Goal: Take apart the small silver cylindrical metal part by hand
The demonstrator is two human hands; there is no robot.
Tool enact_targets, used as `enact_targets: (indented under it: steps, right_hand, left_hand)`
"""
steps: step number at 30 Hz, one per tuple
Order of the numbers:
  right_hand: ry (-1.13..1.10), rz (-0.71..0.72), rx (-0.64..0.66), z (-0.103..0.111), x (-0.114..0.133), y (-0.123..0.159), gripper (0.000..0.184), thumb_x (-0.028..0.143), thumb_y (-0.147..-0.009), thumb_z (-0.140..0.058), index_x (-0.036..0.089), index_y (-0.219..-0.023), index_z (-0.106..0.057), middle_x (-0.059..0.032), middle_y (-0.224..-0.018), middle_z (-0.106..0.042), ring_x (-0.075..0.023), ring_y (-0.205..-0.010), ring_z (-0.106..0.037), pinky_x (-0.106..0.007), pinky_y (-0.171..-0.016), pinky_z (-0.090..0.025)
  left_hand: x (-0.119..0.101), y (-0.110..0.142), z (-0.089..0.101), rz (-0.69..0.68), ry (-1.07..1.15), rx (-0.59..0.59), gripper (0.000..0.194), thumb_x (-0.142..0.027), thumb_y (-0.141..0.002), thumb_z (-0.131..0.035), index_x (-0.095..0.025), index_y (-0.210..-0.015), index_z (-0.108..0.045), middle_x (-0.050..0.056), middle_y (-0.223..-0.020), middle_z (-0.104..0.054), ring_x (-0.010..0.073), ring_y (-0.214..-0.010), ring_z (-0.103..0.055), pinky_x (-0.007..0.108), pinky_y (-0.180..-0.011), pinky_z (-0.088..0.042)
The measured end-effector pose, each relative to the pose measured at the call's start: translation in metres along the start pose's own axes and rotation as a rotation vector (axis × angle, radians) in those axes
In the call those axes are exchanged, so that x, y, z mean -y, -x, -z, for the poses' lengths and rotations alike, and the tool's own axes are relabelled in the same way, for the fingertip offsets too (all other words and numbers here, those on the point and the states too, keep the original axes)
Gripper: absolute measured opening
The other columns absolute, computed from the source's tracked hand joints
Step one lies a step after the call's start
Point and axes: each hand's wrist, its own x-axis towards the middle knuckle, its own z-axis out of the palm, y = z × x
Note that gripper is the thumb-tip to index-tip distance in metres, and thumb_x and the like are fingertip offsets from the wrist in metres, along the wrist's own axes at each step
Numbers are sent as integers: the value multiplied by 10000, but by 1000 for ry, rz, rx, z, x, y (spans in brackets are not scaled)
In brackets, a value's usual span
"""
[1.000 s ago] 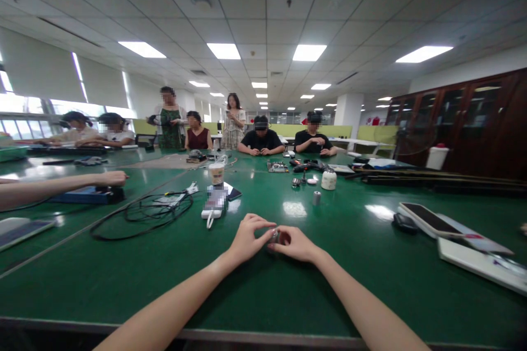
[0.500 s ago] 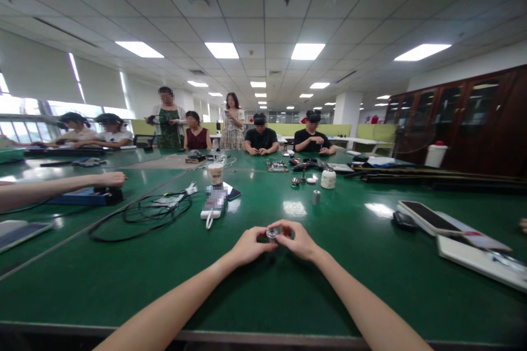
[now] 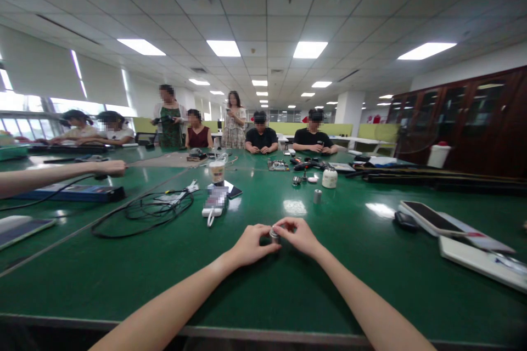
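Observation:
A small silver metal cylinder stands on or just above the green table in front of me. My left hand is closed around its side, with thumb and fingers gripping it. From the right, my right hand pinches at the cylinder's top rim, its fingertips pressed together there. Whether a separate small part is between those fingertips, I cannot tell. Farther off, a second metal cylinder stands upright by itself. Behind that is a white rounded container with small metal parts to its left.
Black cables, a cup and a white device lie left of centre. On the right are a black mouse-like object and white flat devices. A co-worker's hand reaches in at left; several people are across the table.
My right fingers have shifted onto the cylinder's top, and more of its side now shows. The co-worker's arm at left has lifted off the blue box, the cable raised with it.

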Motion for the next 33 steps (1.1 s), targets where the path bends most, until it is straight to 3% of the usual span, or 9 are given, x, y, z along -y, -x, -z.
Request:
enact_targets:
  steps: [4,7,14,20,23,26,29,33]
  right_hand:
    - [-2,-28,13,2,-10,-6,277,404,-943,-584,135,-947,-650,-5,-819,-653,-125,-653,-613,-275,-614,-518]
    - [-6,-38,13,5,-15,-7,265,387,-965,-558,135,-998,-635,-25,-917,-666,-146,-738,-648,-308,-674,-548]
    - [13,-15,33,0,-12,0,402,518,-871,-620,175,-1051,-726,-19,-703,-692,-170,-643,-619,-282,-598,-486]
    - [115,-23,-65,0,-22,-5,370,402,-1005,-429,165,-1199,-636,-87,-1076,-694,-211,-944,-647,-393,-840,-497]
    - [214,-29,-46,5,-31,-4,337,346,-960,-518,206,-1249,-622,-110,-1251,-637,-265,-1158,-561,-492,-990,-402]
    - [294,-11,52,4,-35,0,379,306,-923,-559,293,-1299,-601,-79,-1413,-538,-309,-1321,-427,-563,-1075,-277]
    - [334,28,151,-2,-33,2,413,263,-908,-572,332,-1315,-584,-48,-1444,-506,-315,-1353,-406,-566,-1087,-265]
    - [343,97,215,-7,-29,0,366,211,-902,-576,335,-1239,-646,-20,-1364,-590,-293,-1311,-478,-513,-1089,-311]
  left_hand:
    - [4,0,-2,36,-69,-38,281,-443,-810,-689,-231,-988,-737,58,-985,-721,260,-1007,-606,345,-916,-443]
    - [7,0,-3,45,-94,-43,289,-461,-802,-698,-220,-954,-739,64,-958,-705,255,-978,-606,336,-882,-452]
    - [6,1,-2,18,-107,-27,260,-423,-830,-690,-273,-1039,-727,23,-968,-720,234,-969,-602,316,-880,-442]
    - [6,1,-2,21,-122,-23,281,-449,-828,-686,-246,-1018,-726,35,-950,-719,239,-950,-595,311,-854,-444]
    - [6,1,-2,22,-128,-17,284,-459,-830,-682,-243,-1009,-725,28,-927,-720,230,-925,-591,301,-837,-443]
    - [6,0,-2,23,-138,-10,312,-475,-828,-680,-248,-1037,-722,26,-918,-716,223,-898,-582,297,-819,-443]
    - [7,-1,-1,23,-154,-6,354,-484,-818,-688,-259,-1091,-708,26,-939,-712,224,-895,-566,303,-812,-440]
    - [8,-1,-1,23,-174,-2,381,-483,-816,-692,-249,-1117,-691,27,-971,-714,224,-892,-556,303,-802,-435]
